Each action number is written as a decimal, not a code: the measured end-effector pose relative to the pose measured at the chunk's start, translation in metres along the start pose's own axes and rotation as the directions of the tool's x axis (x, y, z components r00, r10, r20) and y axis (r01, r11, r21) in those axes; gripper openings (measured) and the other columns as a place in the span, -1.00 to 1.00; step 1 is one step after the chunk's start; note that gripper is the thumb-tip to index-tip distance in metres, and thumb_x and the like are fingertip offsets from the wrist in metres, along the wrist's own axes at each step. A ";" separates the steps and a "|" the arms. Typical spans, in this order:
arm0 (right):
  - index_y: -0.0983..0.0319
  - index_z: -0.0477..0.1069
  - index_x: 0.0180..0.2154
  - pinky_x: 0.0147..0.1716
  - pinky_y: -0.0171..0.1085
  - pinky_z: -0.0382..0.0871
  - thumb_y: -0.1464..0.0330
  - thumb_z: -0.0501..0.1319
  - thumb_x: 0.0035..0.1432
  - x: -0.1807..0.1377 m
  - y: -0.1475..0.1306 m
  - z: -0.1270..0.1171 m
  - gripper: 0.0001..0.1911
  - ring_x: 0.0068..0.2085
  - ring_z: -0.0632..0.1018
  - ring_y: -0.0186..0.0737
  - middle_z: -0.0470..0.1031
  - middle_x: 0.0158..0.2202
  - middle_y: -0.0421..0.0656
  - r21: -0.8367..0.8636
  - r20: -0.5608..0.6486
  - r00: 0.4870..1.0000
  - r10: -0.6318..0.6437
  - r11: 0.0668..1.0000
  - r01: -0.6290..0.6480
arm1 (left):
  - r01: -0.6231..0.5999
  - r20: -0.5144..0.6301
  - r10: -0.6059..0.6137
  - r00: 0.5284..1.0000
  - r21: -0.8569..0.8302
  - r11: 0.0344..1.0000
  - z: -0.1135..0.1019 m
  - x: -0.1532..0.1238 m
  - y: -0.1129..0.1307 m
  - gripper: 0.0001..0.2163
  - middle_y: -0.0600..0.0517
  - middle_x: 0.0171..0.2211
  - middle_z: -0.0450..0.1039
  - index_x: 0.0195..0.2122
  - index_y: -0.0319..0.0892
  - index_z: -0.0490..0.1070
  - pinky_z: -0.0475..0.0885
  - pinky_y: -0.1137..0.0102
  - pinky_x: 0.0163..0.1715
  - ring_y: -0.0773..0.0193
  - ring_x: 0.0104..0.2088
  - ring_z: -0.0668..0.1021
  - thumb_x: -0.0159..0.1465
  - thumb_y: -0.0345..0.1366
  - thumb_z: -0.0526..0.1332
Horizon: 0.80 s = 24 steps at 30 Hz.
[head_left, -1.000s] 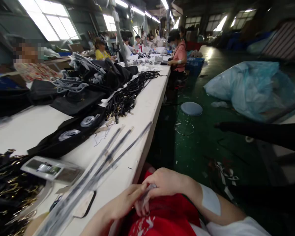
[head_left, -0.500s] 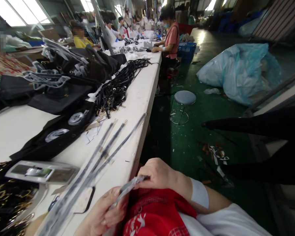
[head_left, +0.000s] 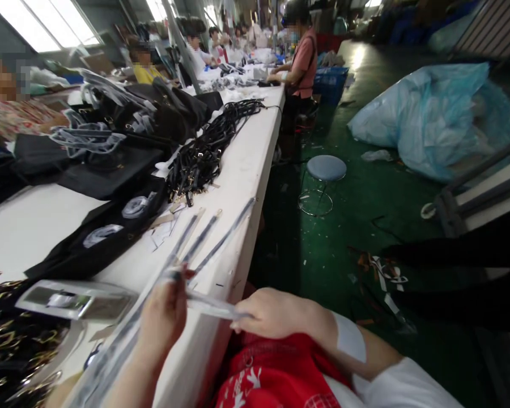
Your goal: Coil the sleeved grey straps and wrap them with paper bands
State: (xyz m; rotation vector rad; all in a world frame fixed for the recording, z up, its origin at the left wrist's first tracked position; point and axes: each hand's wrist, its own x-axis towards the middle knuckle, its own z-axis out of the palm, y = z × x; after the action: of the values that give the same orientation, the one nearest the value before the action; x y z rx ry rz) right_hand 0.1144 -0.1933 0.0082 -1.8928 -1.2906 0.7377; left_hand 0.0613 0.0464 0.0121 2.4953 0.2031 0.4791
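Both my hands pinch clear-wrapped strip (head_left: 208,304) at worktop (head_left: 246,170) edge: left hand (head_left: 164,314), right hand (head_left: 272,311). Slick wrap may slip, drop floorward.

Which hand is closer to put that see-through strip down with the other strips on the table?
Probably the left hand: it holds the strip over the white table, beside the other strips. The right hand is off the table edge.

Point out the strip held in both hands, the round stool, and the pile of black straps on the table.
strip (head_left: 212,306), head view, on its clear middle span between the hands.
round stool (head_left: 326,167), head view, centre of the grey seat.
pile of black straps (head_left: 204,158), head view, middle of the tangled heap.
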 end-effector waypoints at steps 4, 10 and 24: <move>0.29 0.53 -0.26 -0.29 -0.29 0.25 0.35 0.11 0.34 -0.023 0.028 -0.048 -0.76 -0.24 0.55 -0.15 0.59 -0.29 -0.08 -0.086 -0.116 0.988 0.103 0.990 -0.113 | -0.135 0.482 0.168 0.860 -0.102 0.986 0.016 -0.030 0.014 -0.68 0.01 -0.48 0.43 -0.43 -0.14 0.31 0.31 0.37 -0.38 0.24 -0.45 0.46 0.39 -0.14 -0.05; 0.23 0.59 -0.31 -0.37 -0.36 0.32 0.37 0.30 0.14 -0.002 0.055 -0.046 -0.91 -0.35 0.56 -0.23 0.59 -0.37 -0.20 -0.041 0.028 0.996 0.083 0.996 -0.082 | 0.235 0.711 0.085 0.698 -0.340 0.910 0.014 -0.054 0.040 -0.52 0.08 -0.58 0.28 -0.52 -0.19 0.29 0.14 0.44 -0.51 0.37 -0.54 0.29 0.37 0.08 -0.01; 0.25 0.39 -0.05 -0.17 -0.19 0.43 0.17 0.19 0.24 0.051 0.019 0.029 -0.66 -0.17 0.57 -0.04 0.57 -0.19 -0.05 0.103 -0.183 0.977 0.114 0.990 -0.096 | 0.607 0.614 -0.022 0.789 -0.785 -0.120 -0.041 -0.042 -0.003 -0.57 0.28 -0.82 -0.01 -0.48 -0.27 0.39 0.37 0.50 -0.49 0.54 -0.80 0.01 0.27 0.05 0.18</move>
State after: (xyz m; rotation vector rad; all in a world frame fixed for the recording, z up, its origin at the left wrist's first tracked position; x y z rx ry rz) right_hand 0.1192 -0.1429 -0.0269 -1.9158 -1.0283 0.6429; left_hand 0.0064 0.0599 0.0293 0.8307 0.1954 -0.2065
